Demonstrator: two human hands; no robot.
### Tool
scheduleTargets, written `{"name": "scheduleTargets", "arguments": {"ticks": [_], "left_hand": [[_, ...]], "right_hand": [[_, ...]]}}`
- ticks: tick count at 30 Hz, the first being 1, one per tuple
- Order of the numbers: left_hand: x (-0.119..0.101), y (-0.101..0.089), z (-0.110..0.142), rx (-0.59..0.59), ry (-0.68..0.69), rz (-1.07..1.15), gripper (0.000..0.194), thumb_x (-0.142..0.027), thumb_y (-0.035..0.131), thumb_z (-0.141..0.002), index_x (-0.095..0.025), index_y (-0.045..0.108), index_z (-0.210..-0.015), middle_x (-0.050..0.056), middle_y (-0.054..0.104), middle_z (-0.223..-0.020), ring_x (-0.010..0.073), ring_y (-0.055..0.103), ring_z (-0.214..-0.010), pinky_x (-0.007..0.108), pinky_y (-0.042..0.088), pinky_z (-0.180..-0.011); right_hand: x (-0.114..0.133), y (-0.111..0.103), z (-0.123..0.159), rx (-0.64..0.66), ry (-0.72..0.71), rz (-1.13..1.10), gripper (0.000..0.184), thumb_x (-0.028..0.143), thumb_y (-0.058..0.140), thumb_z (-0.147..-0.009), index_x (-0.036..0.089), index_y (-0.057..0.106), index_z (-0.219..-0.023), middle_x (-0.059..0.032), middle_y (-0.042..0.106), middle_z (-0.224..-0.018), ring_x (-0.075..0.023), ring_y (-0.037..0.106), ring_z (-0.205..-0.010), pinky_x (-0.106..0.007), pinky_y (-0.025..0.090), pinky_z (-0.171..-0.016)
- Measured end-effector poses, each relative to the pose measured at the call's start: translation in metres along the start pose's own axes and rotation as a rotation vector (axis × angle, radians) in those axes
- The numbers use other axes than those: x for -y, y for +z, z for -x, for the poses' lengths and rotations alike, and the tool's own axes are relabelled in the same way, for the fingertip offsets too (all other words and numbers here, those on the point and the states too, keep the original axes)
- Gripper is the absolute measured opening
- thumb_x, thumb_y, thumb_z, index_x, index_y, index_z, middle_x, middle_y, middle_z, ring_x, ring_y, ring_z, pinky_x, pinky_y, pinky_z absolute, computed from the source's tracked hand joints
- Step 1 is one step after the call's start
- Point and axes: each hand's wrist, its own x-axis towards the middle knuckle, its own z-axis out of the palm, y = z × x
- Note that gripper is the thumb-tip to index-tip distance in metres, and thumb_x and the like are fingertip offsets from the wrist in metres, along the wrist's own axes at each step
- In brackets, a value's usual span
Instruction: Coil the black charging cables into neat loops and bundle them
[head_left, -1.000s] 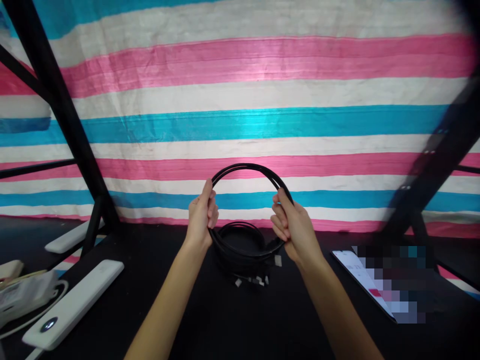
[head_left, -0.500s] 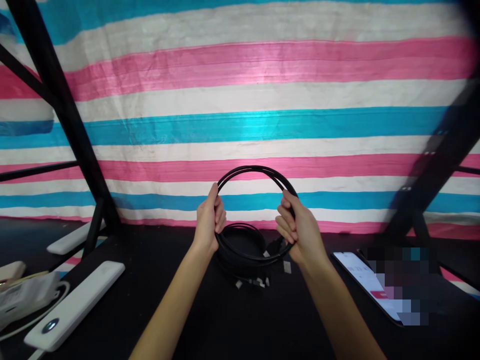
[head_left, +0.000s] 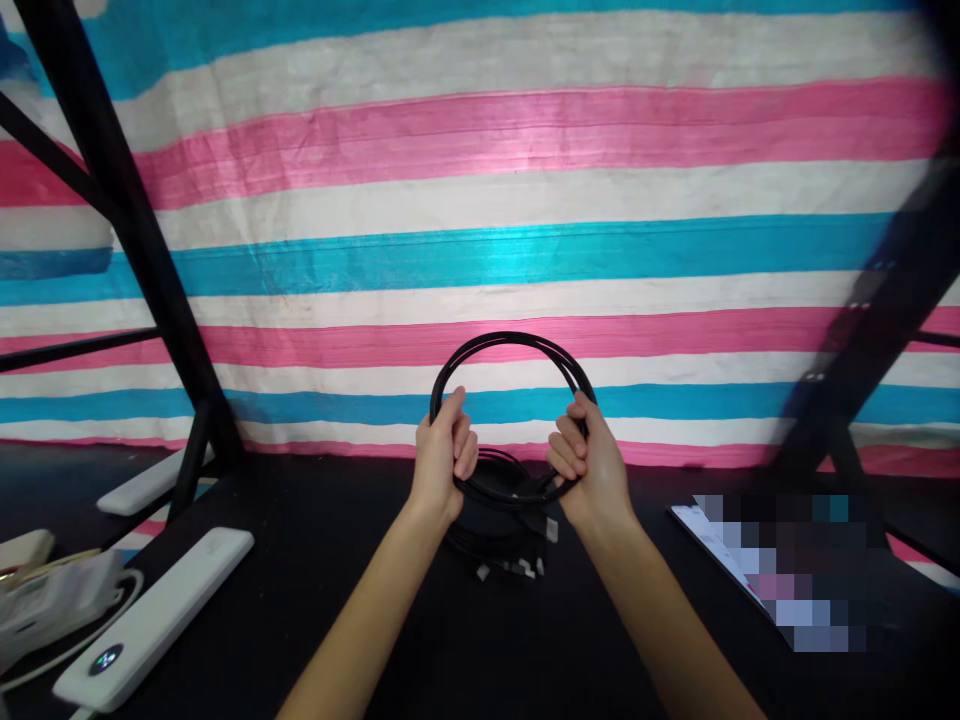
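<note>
A black cable [head_left: 504, 339] is wound into a round coil and held up over the dark table. My left hand [head_left: 444, 460] is closed round the coil's left side, thumb pointing up. On the opposite side my right hand [head_left: 598, 465] grips the same coil, its fingers curled inward. Behind and below the coil lie more black cables [head_left: 480, 545] in loops on the table. Several pale connector ends [head_left: 527, 569] show at their front. My hands and the raised coil hide part of this pile.
Left on the black table [head_left: 247, 620] lies a long white device [head_left: 161, 615] with a small round display, beside white boxes and cords [head_left: 64, 600]. A phone [head_left: 724, 555], partly blurred out, lies at right. Black frame posts [head_left: 142, 250] stand before a striped sheet [head_left: 525, 190].
My left hand has slid lower and to the right along the coil. My right hand has shifted slightly left and inward. The coil stays raised between them.
</note>
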Motion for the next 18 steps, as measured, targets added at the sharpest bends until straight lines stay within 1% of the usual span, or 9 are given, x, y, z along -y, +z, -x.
{"name": "scheduleTargets", "arguments": {"ticks": [4, 6, 8, 10, 12, 14, 16, 18], "left_hand": [[0.010, 0.005, 0.005, -0.034, 0.001, 0.104, 0.044, -0.025, 0.051, -0.085, -0.019, 0.028, -0.048, -0.010, 0.020, -0.032, 0.0030, 0.018, -0.024, 0.017, 0.013, -0.027], [0.009, 0.003, 0.004, -0.003, -0.021, 0.161, 0.046, -0.025, 0.047, -0.087, -0.019, 0.026, -0.047, -0.009, 0.020, -0.031, 0.0036, 0.017, -0.023, 0.017, 0.012, -0.027], [0.002, -0.001, 0.000, 0.060, -0.079, 0.205, 0.046, -0.025, 0.043, -0.089, -0.019, 0.025, -0.047, -0.008, 0.020, -0.030, 0.0039, 0.016, -0.021, 0.018, 0.008, -0.026], [-0.008, -0.006, -0.005, 0.099, -0.146, 0.228, 0.047, -0.025, 0.039, -0.091, -0.019, 0.024, -0.047, -0.008, 0.021, -0.029, 0.0039, 0.015, -0.020, 0.018, 0.004, -0.025], [-0.017, -0.011, -0.009, 0.092, -0.190, 0.241, 0.047, -0.023, 0.038, -0.091, -0.019, 0.024, -0.047, -0.008, 0.020, -0.029, 0.0037, 0.015, -0.019, 0.018, 0.002, -0.025], [-0.021, -0.013, -0.010, 0.073, -0.218, 0.260, 0.047, -0.022, 0.037, -0.092, -0.019, 0.024, -0.047, -0.008, 0.019, -0.029, 0.0034, 0.015, -0.019, 0.017, 0.003, -0.025], [-0.021, -0.012, -0.009, 0.049, -0.228, 0.288, 0.046, -0.021, 0.036, -0.092, -0.019, 0.024, -0.047, -0.008, 0.019, -0.029, 0.0034, 0.015, -0.019, 0.017, 0.005, -0.025], [-0.016, -0.009, -0.008, 0.029, -0.231, 0.322, 0.045, -0.020, 0.036, -0.091, -0.019, 0.024, -0.048, -0.008, 0.019, -0.030, 0.0035, 0.016, -0.019, 0.017, 0.006, -0.024]], "right_hand": [[-0.007, 0.000, 0.002, -0.064, -0.069, -0.081, 0.032, 0.039, 0.061, -0.079, 0.021, 0.039, -0.065, 0.0128, 0.027, -0.037, -0.0028, 0.016, -0.030, -0.016, 0.013, -0.028], [-0.008, 0.001, 0.003, -0.062, -0.055, -0.098, 0.030, 0.036, 0.060, -0.080, 0.020, 0.040, -0.064, 0.0125, 0.027, -0.037, -0.0026, 0.016, -0.030, -0.016, 0.013, -0.028], [-0.006, 0.004, 0.003, -0.021, 0.008, -0.113, 0.029, 0.031, 0.058, -0.081, 0.019, 0.041, -0.062, 0.0121, 0.027, -0.036, -0.0021, 0.017, -0.029, -0.015, 0.014, -0.028], [-0.004, 0.008, 0.005, 0.026, 0.111, -0.154, 0.030, 0.025, 0.055, -0.082, 0.019, 0.039, -0.058, 0.0115, 0.026, -0.036, -0.0019, 0.017, -0.029, -0.014, 0.016, -0.028], [-0.003, 0.011, 0.007, 0.052, 0.232, -0.231, 0.033, 0.020, 0.051, -0.081, 0.019, 0.035, -0.052, 0.0110, 0.023, -0.035, -0.0019, 0.016, -0.029, -0.013, 0.017, -0.027], [-0.004, 0.011, 0.007, 0.054, 0.327, -0.329, 0.038, 0.016, 0.049, -0.078, 0.020, 0.027, -0.048, 0.0106, 0.020, -0.034, -0.0020, 0.015, -0.028, -0.013, 0.017, -0.026], [-0.006, 0.008, 0.006, 0.049, 0.372, -0.417, 0.042, 0.012, 0.047, -0.076, 0.021, 0.019, -0.046, 0.0103, 0.017, -0.034, -0.0019, 0.014, -0.027, -0.013, 0.016, -0.024], [-0.007, 0.003, 0.004, 0.060, 0.382, -0.465, 0.043, 0.009, 0.045, -0.074, 0.022, 0.014, -0.046, 0.0104, 0.015, -0.034, -0.0017, 0.012, -0.027, -0.012, 0.016, -0.024]]}}
